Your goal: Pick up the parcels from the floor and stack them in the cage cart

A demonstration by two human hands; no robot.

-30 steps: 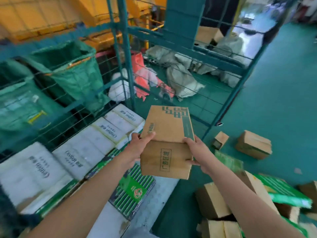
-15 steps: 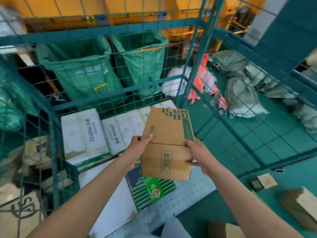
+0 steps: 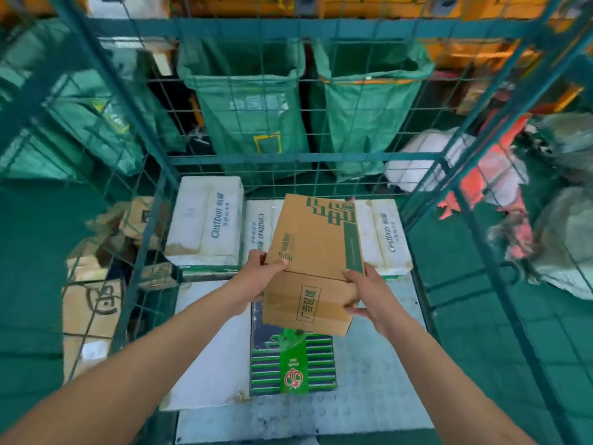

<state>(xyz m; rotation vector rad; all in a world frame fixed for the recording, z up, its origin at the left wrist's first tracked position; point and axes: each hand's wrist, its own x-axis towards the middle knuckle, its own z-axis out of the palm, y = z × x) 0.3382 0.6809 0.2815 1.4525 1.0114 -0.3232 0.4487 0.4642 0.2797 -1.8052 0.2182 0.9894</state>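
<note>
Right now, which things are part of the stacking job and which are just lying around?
Part of the job:
brown box, held by left hand and right hand
cage cart
white boxes
striped green box

Just lying around:
green sacks
outside cartons
grey bags

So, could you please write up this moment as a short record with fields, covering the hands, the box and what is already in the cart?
held item: cardboard box, brown with green print
left hand: grips the box's left side
right hand: grips the box's right side
box position: in the air above the cart floor, not yet set down
already in cart: white cartons at the back, green striped pack below the box
cart: green wire cage cart
behind cart: green sacks
</note>
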